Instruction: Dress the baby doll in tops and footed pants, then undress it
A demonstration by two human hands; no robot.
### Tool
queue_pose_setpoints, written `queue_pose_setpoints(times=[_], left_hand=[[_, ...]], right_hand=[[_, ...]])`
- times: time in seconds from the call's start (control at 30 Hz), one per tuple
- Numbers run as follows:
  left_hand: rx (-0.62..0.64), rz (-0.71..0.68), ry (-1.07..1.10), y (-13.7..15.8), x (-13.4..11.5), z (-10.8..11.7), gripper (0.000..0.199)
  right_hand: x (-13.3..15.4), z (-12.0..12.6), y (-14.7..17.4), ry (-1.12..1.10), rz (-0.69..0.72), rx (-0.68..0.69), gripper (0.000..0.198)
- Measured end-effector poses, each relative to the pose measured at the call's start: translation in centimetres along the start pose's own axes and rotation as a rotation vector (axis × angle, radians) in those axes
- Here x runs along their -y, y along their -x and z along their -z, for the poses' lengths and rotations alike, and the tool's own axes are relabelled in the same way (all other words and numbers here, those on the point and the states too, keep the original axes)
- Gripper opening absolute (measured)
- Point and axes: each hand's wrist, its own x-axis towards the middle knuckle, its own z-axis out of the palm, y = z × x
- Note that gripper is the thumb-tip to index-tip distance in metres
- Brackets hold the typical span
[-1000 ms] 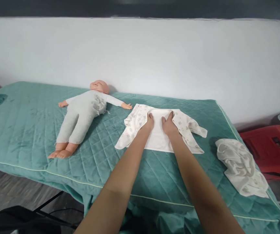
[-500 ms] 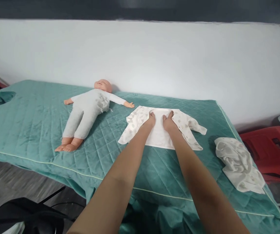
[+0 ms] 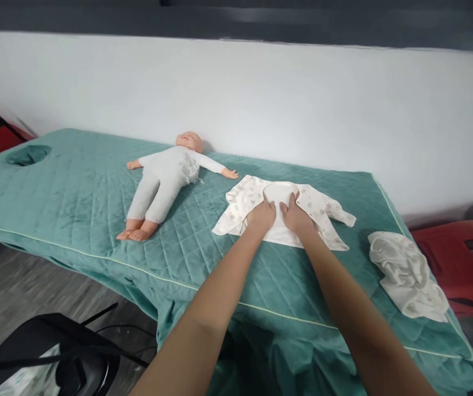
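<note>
A small white baby shirt with a sparse printed pattern lies spread on the green quilted cover, front flaps parted and sleeves out to the sides. My left hand is closed at its left front flap, thumb up and the other fingers mostly hidden. Opposite it, my right hand grips the right front flap, its thumb pointing up toward the neckline. Only a narrow strip of the plain inner back shows between the two hands. Left of the shirt, a baby doll in pale grey lies on its back, arms spread.
A crumpled white cloth lies near the right end of the green-covered bed. A face hole is at the bed's left end. Red chairs stand beyond the right end. A black chair-like object is at lower left.
Both hands have slid slightly toward me along the shirt's front flaps, away from the neckline. The whole view has shifted a little, so the doll and bed appear further right.
</note>
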Motion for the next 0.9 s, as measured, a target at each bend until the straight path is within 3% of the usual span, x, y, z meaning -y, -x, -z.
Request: queue_pose_setpoints(times=[0.3,0.53,0.63,0.73,0.8,0.9], left_hand=[[0.006,-0.165,-0.095,2.9,0.7,0.4,0.065],[-0.100,-0.249,-0.098,5.9,1.8,0.7,0.059],[-0.144,-0.415,-0.028,8.4,3.6,1.9,0.044],[-0.249,-0.586,0.186,10.1,7.1,3.6,0.033],[-0.396,-0.453,0.330,9.7,10.1,4.8,0.030],[-0.505,-0.059,0.465,6.9,13.7,6.2,0.029]], right_hand=[[0.5,0.7,3.9,0.168,0.122,-0.005,0.072],[0.3,1.7,6.7,0.204,0.141,0.015,0.068],[0.0,1.6,8.5,0.187,0.180,-0.019,0.066],[-0.2,1.5,10.0,0.066,0.248,-0.003,0.067],[0.2,1.6,10.2,-0.067,0.281,0.010,0.068],[2.0,2.0,8.4,-0.251,0.279,0.017,0.067]])
